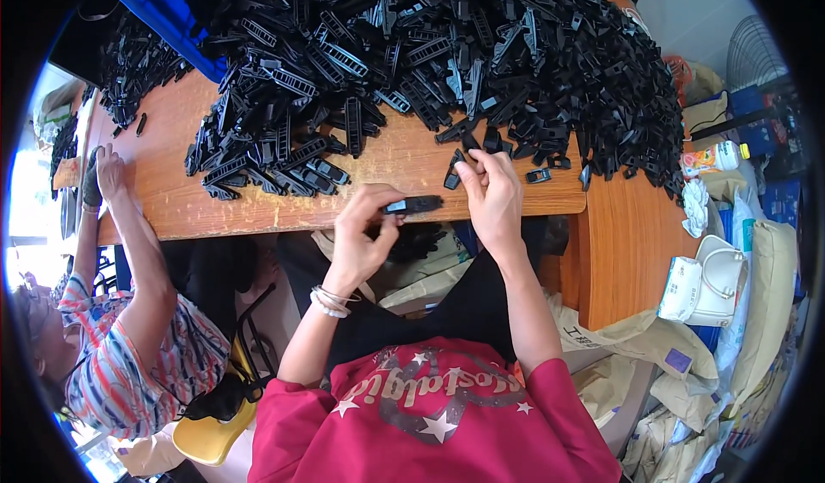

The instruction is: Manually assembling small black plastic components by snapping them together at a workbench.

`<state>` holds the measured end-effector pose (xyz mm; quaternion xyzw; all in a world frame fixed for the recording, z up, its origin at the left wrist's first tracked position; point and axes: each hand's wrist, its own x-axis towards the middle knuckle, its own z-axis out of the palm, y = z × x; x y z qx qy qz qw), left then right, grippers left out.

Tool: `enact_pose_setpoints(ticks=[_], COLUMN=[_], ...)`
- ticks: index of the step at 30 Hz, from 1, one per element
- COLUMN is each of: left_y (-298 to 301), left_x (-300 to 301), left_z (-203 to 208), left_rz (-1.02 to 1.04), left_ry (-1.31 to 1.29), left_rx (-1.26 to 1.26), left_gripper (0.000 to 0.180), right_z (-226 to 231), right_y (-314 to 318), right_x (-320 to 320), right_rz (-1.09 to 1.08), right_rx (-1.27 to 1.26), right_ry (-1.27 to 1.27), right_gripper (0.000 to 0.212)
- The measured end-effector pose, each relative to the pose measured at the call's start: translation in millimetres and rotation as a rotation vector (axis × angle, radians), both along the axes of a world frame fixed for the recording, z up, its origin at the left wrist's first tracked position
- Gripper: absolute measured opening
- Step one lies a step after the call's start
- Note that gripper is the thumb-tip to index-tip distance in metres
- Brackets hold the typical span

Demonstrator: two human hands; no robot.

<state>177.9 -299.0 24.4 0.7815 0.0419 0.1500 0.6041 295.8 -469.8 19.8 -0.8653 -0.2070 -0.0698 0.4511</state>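
Note:
My left hand (365,229) is closed around one end of a long black plastic part (423,204) at the table's front edge. That part lies sideways, its free end pointing right. To the right, my right hand (494,192) pinches a small black plastic piece (469,142) between thumb and fingers, just above the wooden table (395,161). Beside its fingertips another black part (452,172) rests on the wood. A large heap of black plastic parts (344,62), many with ladder-like slots, spreads beyond both hands. What my left palm covers is hidden.
A co-worker (129,345) in a striped top works at the left, hands on the table. A blue bin (168,15) stands at the back left. On the right are a second heap (627,88), a white handbag (720,281), a bottle (715,158) and sacks (765,311).

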Motion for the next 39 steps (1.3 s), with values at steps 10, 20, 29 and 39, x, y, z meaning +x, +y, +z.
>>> enact_pose_setpoints(ticks=[10, 20, 29, 39], left_y=[-7, -8, 3, 6], left_x=[35, 34, 37, 39], left_z=[7, 3, 7, 7], left_rz=[-0.02, 0.013, -0.039, -0.082], left_ry=[-0.082, -0.119, -0.074, -0.105], left_rx=[0.375, 0.419, 0.424, 0.455], left_gripper=[0.023, 0.024, 0.023, 0.021], right_z=[12, 8, 18, 15], right_y=[16, -1, -34, -21], right_x=[3, 12, 5, 3], right_rz=[0.079, 0.1, 0.407, 0.429], right_rx=[-0.136, 0.136, 0.077, 0.124], right_ry=[0.007, 0.094, 0.278, 0.22], right_gripper=[0.019, 0.031, 0.028, 0.03])
